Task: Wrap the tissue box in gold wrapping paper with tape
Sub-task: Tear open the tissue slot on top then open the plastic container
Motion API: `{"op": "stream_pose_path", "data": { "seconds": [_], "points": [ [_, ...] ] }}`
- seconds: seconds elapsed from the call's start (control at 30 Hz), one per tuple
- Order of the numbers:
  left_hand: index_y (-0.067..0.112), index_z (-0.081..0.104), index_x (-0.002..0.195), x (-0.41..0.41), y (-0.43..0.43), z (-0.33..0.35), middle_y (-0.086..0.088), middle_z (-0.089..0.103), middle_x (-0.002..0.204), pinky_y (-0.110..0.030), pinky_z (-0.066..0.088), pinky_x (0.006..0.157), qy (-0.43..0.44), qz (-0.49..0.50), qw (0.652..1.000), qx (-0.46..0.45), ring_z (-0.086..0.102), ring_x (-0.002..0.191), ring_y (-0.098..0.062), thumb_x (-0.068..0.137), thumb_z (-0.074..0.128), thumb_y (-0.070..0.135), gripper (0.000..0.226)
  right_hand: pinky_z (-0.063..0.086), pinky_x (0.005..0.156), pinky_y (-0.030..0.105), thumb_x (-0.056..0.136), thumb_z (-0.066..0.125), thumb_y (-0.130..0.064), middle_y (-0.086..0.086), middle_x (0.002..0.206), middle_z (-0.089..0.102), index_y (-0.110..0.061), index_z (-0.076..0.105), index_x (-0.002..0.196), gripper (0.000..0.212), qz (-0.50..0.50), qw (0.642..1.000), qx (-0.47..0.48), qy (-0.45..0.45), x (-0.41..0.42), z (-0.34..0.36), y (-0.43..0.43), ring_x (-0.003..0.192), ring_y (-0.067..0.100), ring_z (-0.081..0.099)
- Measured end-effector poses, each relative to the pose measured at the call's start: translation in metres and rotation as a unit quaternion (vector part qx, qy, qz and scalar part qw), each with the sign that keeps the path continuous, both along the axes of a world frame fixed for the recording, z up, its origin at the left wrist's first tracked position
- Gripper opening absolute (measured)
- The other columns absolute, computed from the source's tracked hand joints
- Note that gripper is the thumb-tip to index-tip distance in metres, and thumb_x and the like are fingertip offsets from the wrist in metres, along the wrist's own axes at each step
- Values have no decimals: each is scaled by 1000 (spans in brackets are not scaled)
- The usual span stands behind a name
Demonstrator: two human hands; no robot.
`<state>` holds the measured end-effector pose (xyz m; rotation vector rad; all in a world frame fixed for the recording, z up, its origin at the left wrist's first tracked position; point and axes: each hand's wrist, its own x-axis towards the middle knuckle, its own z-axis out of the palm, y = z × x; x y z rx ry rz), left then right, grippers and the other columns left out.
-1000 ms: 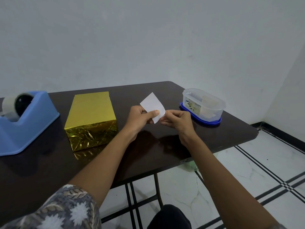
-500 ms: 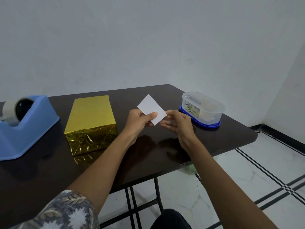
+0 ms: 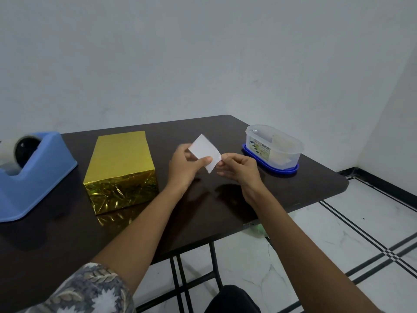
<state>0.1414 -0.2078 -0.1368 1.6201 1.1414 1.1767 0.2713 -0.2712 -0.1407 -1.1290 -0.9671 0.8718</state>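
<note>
On the dark table [image 3: 225, 199] we see a blue tape dispenser [image 3: 38, 175] at left, the gold-wrapped box [image 3: 121, 163] lying just right of it, and a clear tub [image 3: 274, 146] labelled "SMART" at right. Between box and tub, the left hand [image 3: 184, 168] and right hand [image 3: 239, 169] each pinch a blank white slip [image 3: 204, 149] above the table.

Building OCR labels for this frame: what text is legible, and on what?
"SMART": label on the clear oval plastic container.
Smaller print below it on that label: too blurred to read.
No text visible on the white paper slip, gold-wrapped box or blue plastic tape dispenser.
</note>
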Motion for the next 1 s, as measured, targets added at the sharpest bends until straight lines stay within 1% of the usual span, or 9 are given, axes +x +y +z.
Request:
{"op": "stream_pose_path", "data": {
  "seconds": [0.07, 0.13, 0.2, 0.3, 0.47, 0.6, 0.7, 0.87, 1.0],
  "points": [
    [15, 46, 129, -1, -2, 1, 8, 47, 109, -22, 44, 77, 108, 111, 978, 138, 52, 97, -10, 77, 77, 26, 61, 57, 65, 25, 90, 59, -12, 1, 71, 67, -11, 67, 80, 13, -30, 999, -2, -17, -1, -1, 1, 70, 12, 65],
    [14, 57, 114, 0, -9, 5, 7, 48, 105, -10, 40, 71, 91, 123, 955, 254, 51, 92, -8, 83, 71, 27, 37, 56, 61, 23, 90, 59, -11, 3, 72, 65, -10, 66, 78, 14, -56, 998, -3, -33, 0, -2, 2, 70, 11, 64],
    [13, 64, 98, 5, -14, 7, 2, 62, 96, -9, 46, 68, 51, 29, 972, 229, 60, 84, -9, 84, 68, 31, 23, 56, 60, 21, 90, 59, -12, 3, 73, 65, -11, 66, 78, 14, -54, 997, 10, -45, 1, -3, 3, 70, 11, 64],
    [8, 70, 97, 9, -14, 6, -6, 71, 88, -25, 56, 64, 33, -101, 989, 103, 69, 74, -15, 79, 74, 26, 27, 54, 70, 18, 90, 58, -12, -1, 76, 68, -17, 68, 79, 15, -25, 993, 25, -115, 1, -4, 3, 75, 6, 65],
    [8, 69, 89, 1, -9, 9, -7, 71, 76, -23, 58, 61, -74, -108, 991, 7, 68, 63, -13, 82, 68, 3, 8, 48, 75, 9, 93, 53, -10, -4, 74, 67, -13, 67, 74, 24, -28, 989, 28, -139, 0, -4, 2, 75, -1, 62],
    [14, 64, 96, 3, -8, 11, 0, 69, 79, -22, 57, 59, -57, -27, 996, 68, 69, 70, -15, 85, 66, 5, 14, 50, 85, 30, 97, 46, -16, -1, 85, 61, -14, 59, 81, 20, -69, 991, -15, -114, 1, -7, 10, 87, 15, 58],
    [15, 64, 90, 5, -4, 17, -2, 68, 84, -27, 57, 64, -20, 61, 992, 105, 67, 77, -16, 86, 64, 6, 10, 51, 89, 39, 98, 43, -16, 1, 85, 55, -10, 55, 88, 17, -94, 990, -42, -94, 2, -7, 14, 85, 16, 53],
    [8, 69, 96, -21, 9, 52, -5, 69, 97, -20, 45, 74, 58, 217, 957, 181, 62, 89, -14, 90, 58, 7, 13, 53, 83, 35, 99, 41, -16, 13, 103, 61, -7, 56, 91, 19, -100, 990, -62, -73, 3, -7, 15, 87, 18, 56],
    [4, 70, 103, -38, 12, 78, -12, 68, 109, -22, 42, 80, 128, 259, 934, 209, 62, 101, -23, 93, 52, 1, 21, 53, 77, 26, 99, 40, -14, 9, 103, 61, -7, 57, 96, 18, -113, 992, -61, -18, 6, -8, 16, 94, 16, 60]
  ]
}}
